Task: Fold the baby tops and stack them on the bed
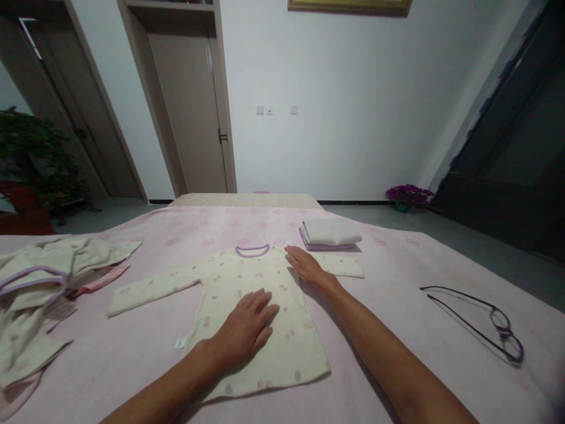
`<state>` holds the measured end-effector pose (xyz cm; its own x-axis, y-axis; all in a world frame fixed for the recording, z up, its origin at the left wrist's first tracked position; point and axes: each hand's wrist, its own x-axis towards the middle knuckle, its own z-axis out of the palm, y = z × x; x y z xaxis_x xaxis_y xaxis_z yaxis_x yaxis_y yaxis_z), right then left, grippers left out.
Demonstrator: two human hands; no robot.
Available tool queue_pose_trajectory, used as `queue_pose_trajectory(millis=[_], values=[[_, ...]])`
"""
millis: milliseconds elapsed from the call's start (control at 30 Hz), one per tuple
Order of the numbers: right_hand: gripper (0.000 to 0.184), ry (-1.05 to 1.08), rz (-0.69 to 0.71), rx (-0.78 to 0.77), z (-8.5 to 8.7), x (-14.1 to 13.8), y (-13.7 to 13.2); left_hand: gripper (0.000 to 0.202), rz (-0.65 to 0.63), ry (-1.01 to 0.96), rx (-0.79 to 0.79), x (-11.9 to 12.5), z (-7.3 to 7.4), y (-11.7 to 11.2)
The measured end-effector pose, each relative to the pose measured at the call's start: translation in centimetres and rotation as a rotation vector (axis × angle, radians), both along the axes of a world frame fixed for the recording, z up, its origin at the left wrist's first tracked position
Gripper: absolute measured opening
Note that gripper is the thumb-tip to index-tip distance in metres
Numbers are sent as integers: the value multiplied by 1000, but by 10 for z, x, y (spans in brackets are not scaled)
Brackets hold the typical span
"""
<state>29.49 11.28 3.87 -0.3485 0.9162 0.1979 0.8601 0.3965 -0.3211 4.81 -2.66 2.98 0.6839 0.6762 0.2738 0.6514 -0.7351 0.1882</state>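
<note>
A cream long-sleeved child's shirt (pixel 260 359) with small printed spots and a purple neckband lies spread out on the pink flowered bedcover (pixel 375 353). Its sleeves stretch to either side. My left hand (pixel 247 324) rests flat on the middle of the shirt, fingers loosely apart. Up by the shoulder on the right, my right hand (pixel 304 265) lies palm down with fingers extended, covering where that sleeve joins the body. Neither hand grips anything.
Folded clothes (pixel 331 232), white over purple, sit beyond the right sleeve. Crumpled clothes (pixel 39 294) with purple and pink trim lie at the left. Black-framed glasses (pixel 498 330) rest unfolded at the right. Beyond the bed are a door (pixel 185 106) and purple flowers (pixel 408 194).
</note>
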Motion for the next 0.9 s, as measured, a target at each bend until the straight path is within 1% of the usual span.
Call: queue_pose_trajectory(millis=[67, 167, 333, 433, 533, 600, 667, 733, 800, 900], values=[[55, -106, 21, -88, -7, -9, 11, 49, -19, 55, -10, -1, -7, -3], [64, -193, 13, -164, -15, -16, 24, 54, -40, 104, -24, -4, -6, -7], [66, -215, -52, -195, -15, -20, 38, 54, -32, 148, -48, -5, 4, -10], [66, -207, -84, -151, -15, -32, 36, 54, -25, 147, -58, -3, 6, -11], [67, -183, -30, -107, -19, -50, 33, 55, -18, 151, -66, -2, 8, -11], [70, -169, 15, -129, -23, -60, 36, 56, -14, 153, -72, -2, 8, -12], [70, -161, 25, -170, -24, -65, 43, 55, -14, 149, -76, -2, 9, -13], [68, -158, 16, -201, -22, -64, 52, 54, -16, 140, -76, -3, 10, -13], [66, -149, 15, -208, -19, -57, 58, 54, -19, 137, -76, -4, 10, -14], [67, -139, 11, -172, -17, -37, 55, 54, -24, 142, -75, -5, 10, -14]])
